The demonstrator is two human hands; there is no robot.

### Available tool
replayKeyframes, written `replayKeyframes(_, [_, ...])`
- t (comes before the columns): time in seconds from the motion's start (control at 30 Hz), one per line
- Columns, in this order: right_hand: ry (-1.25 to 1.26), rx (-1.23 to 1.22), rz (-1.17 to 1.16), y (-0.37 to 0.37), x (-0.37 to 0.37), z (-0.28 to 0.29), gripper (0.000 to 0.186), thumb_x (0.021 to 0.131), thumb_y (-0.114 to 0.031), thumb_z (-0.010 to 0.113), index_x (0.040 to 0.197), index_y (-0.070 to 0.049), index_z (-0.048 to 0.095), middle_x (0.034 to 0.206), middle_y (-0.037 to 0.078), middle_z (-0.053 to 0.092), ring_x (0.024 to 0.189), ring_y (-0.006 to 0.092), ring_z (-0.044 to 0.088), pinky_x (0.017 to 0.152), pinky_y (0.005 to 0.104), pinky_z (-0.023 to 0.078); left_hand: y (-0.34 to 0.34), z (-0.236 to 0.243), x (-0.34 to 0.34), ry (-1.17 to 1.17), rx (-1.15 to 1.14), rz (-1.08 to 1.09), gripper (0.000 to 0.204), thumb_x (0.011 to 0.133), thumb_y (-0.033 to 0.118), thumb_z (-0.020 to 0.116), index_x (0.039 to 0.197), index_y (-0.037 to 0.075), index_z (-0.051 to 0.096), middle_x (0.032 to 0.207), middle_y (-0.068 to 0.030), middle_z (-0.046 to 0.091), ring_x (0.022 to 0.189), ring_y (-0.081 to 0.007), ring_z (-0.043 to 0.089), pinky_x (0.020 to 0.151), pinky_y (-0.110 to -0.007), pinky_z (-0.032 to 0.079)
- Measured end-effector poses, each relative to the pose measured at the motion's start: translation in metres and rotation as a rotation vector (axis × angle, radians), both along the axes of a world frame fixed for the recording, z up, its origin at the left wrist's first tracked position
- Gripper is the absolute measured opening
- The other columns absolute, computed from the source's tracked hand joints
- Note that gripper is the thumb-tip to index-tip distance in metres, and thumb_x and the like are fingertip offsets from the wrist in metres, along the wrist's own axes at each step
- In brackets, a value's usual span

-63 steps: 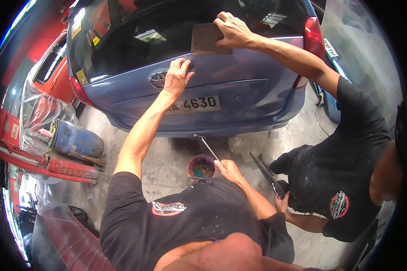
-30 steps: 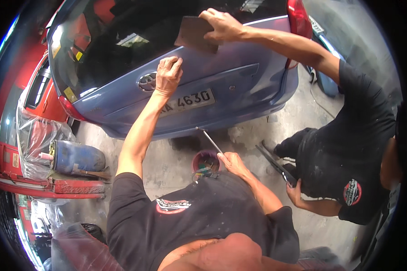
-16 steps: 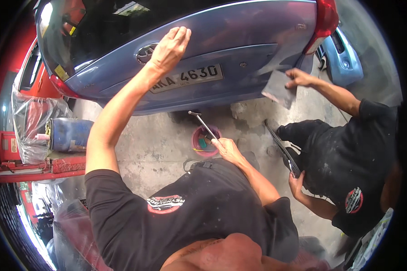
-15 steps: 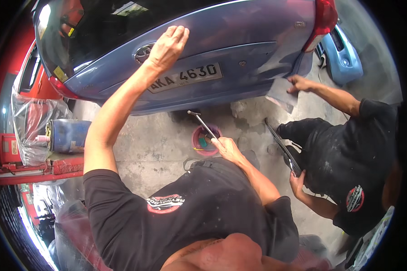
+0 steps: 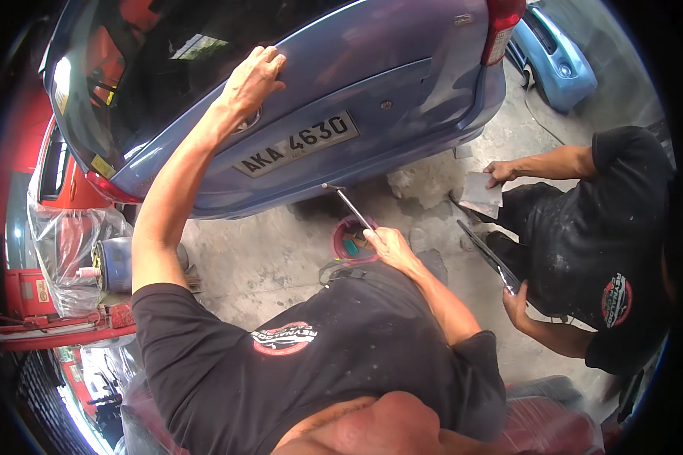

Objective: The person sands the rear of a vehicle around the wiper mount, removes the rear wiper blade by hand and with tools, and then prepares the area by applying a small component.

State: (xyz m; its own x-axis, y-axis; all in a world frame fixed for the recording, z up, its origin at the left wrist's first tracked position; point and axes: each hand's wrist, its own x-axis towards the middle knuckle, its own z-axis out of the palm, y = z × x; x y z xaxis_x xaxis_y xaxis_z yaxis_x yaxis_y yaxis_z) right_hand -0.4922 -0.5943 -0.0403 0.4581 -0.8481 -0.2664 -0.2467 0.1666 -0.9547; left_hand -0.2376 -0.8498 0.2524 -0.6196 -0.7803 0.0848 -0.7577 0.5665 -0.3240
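The blue car tailgate (image 5: 372, 92) fills the top of the view, with a white licence plate (image 5: 340, 135) on it. My left hand (image 5: 252, 80) is raised to the tailgate just below the rear window, covering most of the round emblem (image 5: 248, 121). Its fingers are bent, the thumb stands apart, and nothing shows in them. Low in front of me, my right hand (image 5: 389, 249) grips a slim metal hammer (image 5: 354, 208) by its shaft. Its short crosswise head points up toward the bumper (image 5: 281, 200) and overlaps its lower edge in view.
On the right, a co-worker (image 5: 584, 227) holds a grey sheet (image 5: 481, 191) and a long black strip (image 5: 487, 252). A pink bucket (image 5: 340, 250) stands behind my hammer. A blue drum (image 5: 118, 264) and red beam (image 5: 68, 334) are left; a light-blue bumper (image 5: 558, 61) lies far right.
The car has shifted left and down in view. My left hand's fingers have bent, where they lay straighter on the tailgate. The co-worker's grey sheet is lower, away from the car.
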Motion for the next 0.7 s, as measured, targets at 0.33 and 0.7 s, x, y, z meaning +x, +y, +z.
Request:
replayKeyframes(0.33, [-0.116,-0.005,-0.020,-0.002,-0.015,0.041,0.049,0.101,-0.040,0.046,0.083,0.000,0.067,0.070,0.018,0.061,0.071,0.0307,0.061,0.071,0.0418,0.047,-0.001,-0.014,0.008,0.200,-0.105,-0.177,0.024,0.069,0.004,0.069,0.088,0.003,0.053,0.090,-0.0153,0.053,0.090,-0.0337,0.053,0.080,-0.043,0.047])
replayKeyframes(0.7, [-0.017,-0.029,-0.027,0.000,-0.024,0.026,0.053,0.100,-0.044,0.048,0.084,0.001,0.070,0.073,0.022,0.063,0.071,0.0332,0.064,0.069,0.0434,0.048,0.021,-0.010,0.010,0.178,-0.219,-0.142,0.033,0.073,0.004,0.077,0.101,0.004,0.059,0.099,-0.0147,0.053,0.098,-0.0335,0.054,0.084,-0.042,0.050])
